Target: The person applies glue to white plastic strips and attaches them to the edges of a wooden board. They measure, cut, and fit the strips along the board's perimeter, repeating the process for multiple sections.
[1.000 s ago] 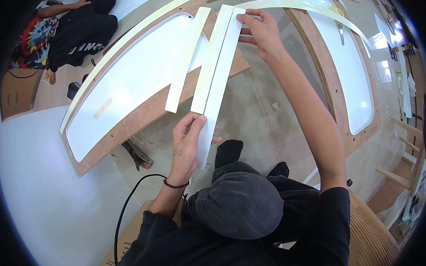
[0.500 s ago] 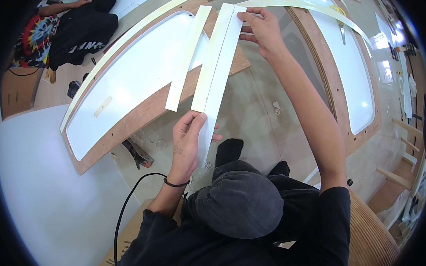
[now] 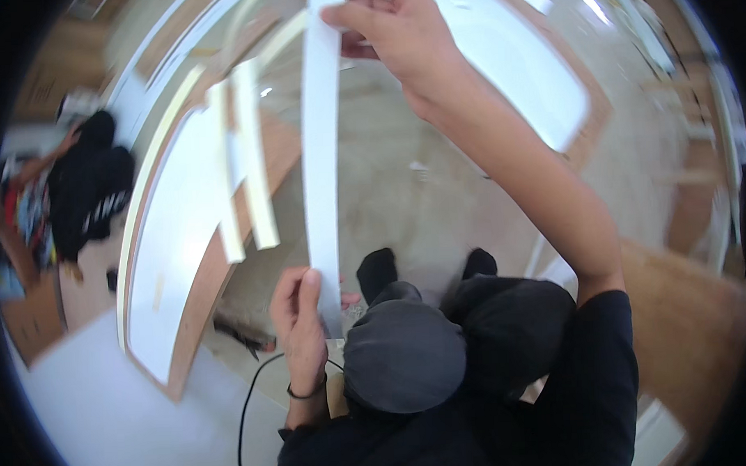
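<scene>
Below your grip, the big wooden frame (image 3: 218,279) with its white panel (image 3: 177,264) lies on the pale floor (image 3: 404,191), with two shorter white strips (image 3: 251,163) resting across its edge; a person in dark clothes (image 3: 88,189) crouches well off to your left. Between your hands runs the long white strip (image 3: 320,136), held up clear of the frame. Your right hand (image 3: 390,27) pinches its far end, fingers closed over the face, and your left hand (image 3: 298,322) pinches the near end, thumb along the edge. It looks light and thin, probably bendy along its length, so it would likely sag or whip if held at one end only; keeping a hand near each end, as you have it, seems the safe hold. Its smooth face may be slippery, so grip by the edges. The picture is blurred, so finer detail can't be told.
</scene>
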Tool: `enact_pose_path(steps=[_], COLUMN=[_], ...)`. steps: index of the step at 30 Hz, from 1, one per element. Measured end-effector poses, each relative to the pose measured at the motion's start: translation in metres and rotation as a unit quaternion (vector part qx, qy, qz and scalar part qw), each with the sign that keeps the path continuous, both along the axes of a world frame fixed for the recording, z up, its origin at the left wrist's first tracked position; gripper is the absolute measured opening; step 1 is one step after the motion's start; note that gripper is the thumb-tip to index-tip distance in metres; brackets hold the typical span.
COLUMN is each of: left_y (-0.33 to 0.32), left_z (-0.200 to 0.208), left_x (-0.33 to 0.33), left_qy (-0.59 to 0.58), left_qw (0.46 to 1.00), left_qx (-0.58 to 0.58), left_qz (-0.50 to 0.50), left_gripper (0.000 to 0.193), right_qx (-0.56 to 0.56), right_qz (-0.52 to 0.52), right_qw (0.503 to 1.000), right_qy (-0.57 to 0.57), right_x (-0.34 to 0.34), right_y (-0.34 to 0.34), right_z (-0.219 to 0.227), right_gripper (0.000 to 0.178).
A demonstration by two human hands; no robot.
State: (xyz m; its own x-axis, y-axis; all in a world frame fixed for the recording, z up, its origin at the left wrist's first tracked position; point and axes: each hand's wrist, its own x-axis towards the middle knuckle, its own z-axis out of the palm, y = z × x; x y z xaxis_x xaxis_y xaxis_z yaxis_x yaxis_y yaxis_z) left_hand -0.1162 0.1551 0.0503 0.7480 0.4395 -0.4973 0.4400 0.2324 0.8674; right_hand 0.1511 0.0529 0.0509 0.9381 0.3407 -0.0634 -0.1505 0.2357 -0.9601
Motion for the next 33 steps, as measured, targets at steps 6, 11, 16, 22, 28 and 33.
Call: enact_pose_path(steps=[6,11,16,22,28,33], left_y=[-0.059,-0.114,-0.167,-0.199,-0.206,-0.203], left_z=[0.028,0.008,-0.031,-0.051,-0.04,-0.035], left_x=[0.055,0.1,0.094,0.084,0.1,0.104], left_qy=[-0.071,-0.075,-0.013,0.09,0.156,0.147], left_qw=[0.97,0.87,0.795,0.831,0.837,0.848], left_qx=[0.0,-0.071,-0.037,-0.103,-0.225,-0.266], left_qz=[-0.234,-0.481,-0.605,-0.539,-0.474,-0.434], left_gripper=[0.024,0.024,0.027,0.03,0.053,0.051], right_qx=[0.046,0.043,-0.023,-0.061,-0.007,-0.019], right_qz=[-0.188,-0.376,-0.517,-0.441,-0.365,-0.368], right_qw=[0.974,0.916,0.852,0.89,0.926,0.927], right_qy=[-0.12,-0.135,0.076,0.103,0.093,0.073], right_x=[-0.049,-0.106,-0.131,-0.097,-0.057,-0.047], right_y=[-0.18,-0.297,-0.352,-0.369,-0.367,-0.363], right_z=[0.094,0.078,-0.03,-0.085,-0.091,-0.093], right_gripper=[0.033,0.034,0.046,0.055,0.066,0.071])
